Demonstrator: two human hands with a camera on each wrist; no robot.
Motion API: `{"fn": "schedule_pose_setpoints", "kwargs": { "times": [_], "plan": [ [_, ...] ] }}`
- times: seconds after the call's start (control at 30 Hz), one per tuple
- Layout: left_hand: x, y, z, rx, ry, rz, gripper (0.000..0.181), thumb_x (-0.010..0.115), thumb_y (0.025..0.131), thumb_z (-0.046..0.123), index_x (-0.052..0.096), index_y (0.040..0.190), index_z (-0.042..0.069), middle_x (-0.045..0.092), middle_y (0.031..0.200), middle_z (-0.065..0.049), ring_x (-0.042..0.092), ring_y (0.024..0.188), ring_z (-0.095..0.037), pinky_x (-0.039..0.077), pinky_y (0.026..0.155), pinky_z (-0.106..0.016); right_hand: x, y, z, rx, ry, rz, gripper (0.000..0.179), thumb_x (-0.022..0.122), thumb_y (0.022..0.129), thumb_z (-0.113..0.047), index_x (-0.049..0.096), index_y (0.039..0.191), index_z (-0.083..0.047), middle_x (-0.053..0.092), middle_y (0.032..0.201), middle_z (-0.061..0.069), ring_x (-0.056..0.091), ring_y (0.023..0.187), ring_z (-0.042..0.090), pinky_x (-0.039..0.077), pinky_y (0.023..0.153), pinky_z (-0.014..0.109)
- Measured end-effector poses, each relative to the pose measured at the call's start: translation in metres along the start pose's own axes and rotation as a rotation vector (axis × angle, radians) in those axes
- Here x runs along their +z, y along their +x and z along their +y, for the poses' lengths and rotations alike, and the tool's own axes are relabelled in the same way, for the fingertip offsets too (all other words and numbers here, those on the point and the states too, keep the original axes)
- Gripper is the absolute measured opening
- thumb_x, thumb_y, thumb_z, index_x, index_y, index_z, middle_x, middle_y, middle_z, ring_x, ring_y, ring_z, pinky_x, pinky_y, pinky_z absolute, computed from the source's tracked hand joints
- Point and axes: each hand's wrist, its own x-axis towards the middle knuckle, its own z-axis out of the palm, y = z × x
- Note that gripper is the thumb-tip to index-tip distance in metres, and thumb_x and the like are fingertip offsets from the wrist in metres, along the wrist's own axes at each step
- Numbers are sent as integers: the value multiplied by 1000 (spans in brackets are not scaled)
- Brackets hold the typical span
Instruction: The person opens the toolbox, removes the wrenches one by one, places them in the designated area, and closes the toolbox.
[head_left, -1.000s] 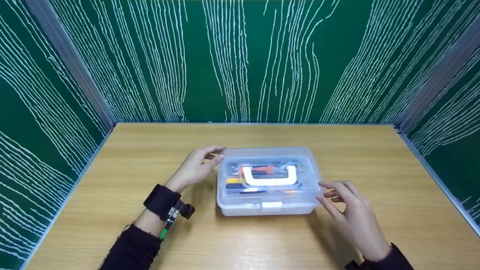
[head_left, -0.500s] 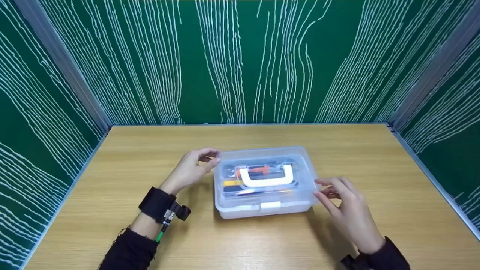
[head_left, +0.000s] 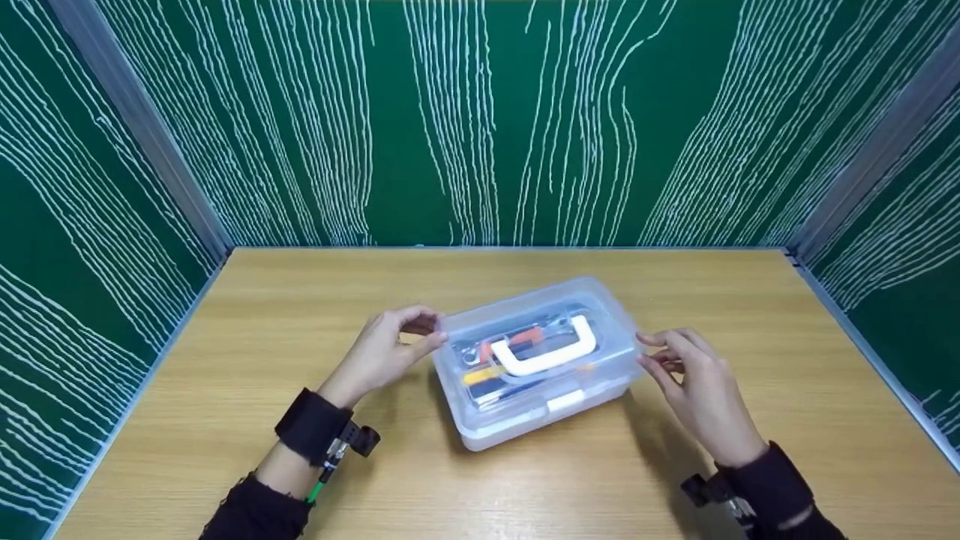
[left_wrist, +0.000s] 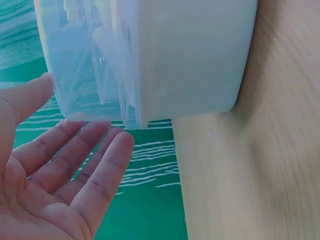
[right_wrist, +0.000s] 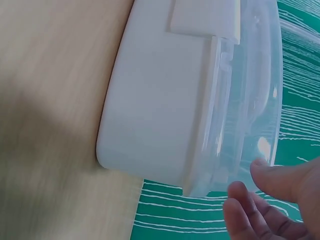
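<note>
A clear lidded plastic toolbox (head_left: 487,439) sits at an angle on the table, its white handle (head_left: 547,364) lying on the lid and a white latch (head_left: 565,400) at the front. Through the lid show a red-orange item (head_left: 525,336), a yellow item (head_left: 482,375) and dark shapes, too blurred to name. My left hand (head_left: 382,351) is at the box's left end, fingers loosely spread around the lid's corner in the left wrist view. At the right end, my right hand (head_left: 705,394) touches the lid edge with the thumb; its relaxed fingers lie beside the end wall.
The wooden table (head_left: 300,277) extends around the box. Green walls (head_left: 390,112) with white wavy lines enclose the back and both sides, with grey posts (head_left: 150,120) at the corners. A band with a small camera (head_left: 365,441) is on the left wrist.
The box has turned counterclockwise: its right end has swung away and its left end nearer. My right hand has moved slightly forward with it, and my left hand slightly back.
</note>
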Motion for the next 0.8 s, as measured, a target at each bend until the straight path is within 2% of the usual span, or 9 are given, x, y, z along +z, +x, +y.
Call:
{"fn": "schedule_pose_setpoints", "kwargs": {
  "times": [0.13, 0.23, 0.33, 0.4, 0.53, 0.6, 0.7, 0.8],
  "plan": [
    [3, -7, 2, -3, 5, 17, 29, 80, 99, 26, 74, 125, 15, 79, 117, -2, 74, 115, -23, 57, 111, -49, 0, 8, 4, 5, -5, -27, 22, 79, 93, 5, 77, 112, -4, 76, 113, 13, 78, 90, 27, 54, 79, 3],
    [5, -13, 4, -1, 9, 27, 28, 81, 98, 27, 75, 122, 15, 79, 114, -1, 74, 112, -21, 59, 108, -48, 1, 14, 7, 14, -6, -49, 21, 78, 94, 4, 77, 113, -4, 76, 113, 15, 78, 91, 28, 64, 79, 20],
    [7, -18, 6, 10, 6, 40, 27, 82, 97, 27, 75, 120, 15, 79, 112, -1, 75, 110, -20, 61, 105, -47, 2, 20, 10, 22, 4, -73, 20, 77, 95, 3, 76, 115, -2, 76, 113, 17, 78, 92, 30, 67, 79, 38],
    [9, -22, 6, 17, 3, 49, 26, 82, 96, 28, 75, 118, 14, 79, 111, -2, 75, 108, -20, 62, 103, -46, 3, 24, 11, 20, 11, -84, 20, 76, 96, 4, 76, 115, -1, 76, 113, 17, 78, 93, 31, 67, 80, 35],
    [12, -28, 8, 23, 4, 60, 24, 82, 96, 31, 75, 112, 15, 79, 108, -2, 75, 106, -20, 64, 98, -43, 5, 30, 15, 22, 17, -102, 20, 75, 97, 4, 75, 116, -1, 77, 115, 17, 78, 95, 31, 59, 80, 11],
    [14, -30, 10, 23, 6, 61, 22, 82, 97, 32, 74, 108, 15, 78, 107, -2, 75, 104, -20, 65, 97, -43, 7, 33, 17, 30, 20, -111, 20, 74, 97, 4, 75, 117, -1, 77, 116, 18, 78, 96, 32, 58, 81, 9],
    [16, -34, 12, 10, 4, 60, 22, 82, 97, 33, 73, 105, 16, 77, 106, -2, 74, 103, -19, 65, 95, -42, 8, 38, 20, 44, 35, -132, 21, 73, 99, 3, 74, 120, -1, 77, 120, 20, 78, 99, 34, 66, 84, 26],
    [17, -38, 14, -5, -2, 56, 23, 82, 96, 35, 73, 106, 16, 77, 105, -1, 73, 101, -17, 66, 93, -37, 10, 42, 21, 57, 52, -149, 21, 71, 100, 3, 74, 121, 0, 77, 122, 21, 78, 101, 37, 66, 87, 45]
  ]
}}
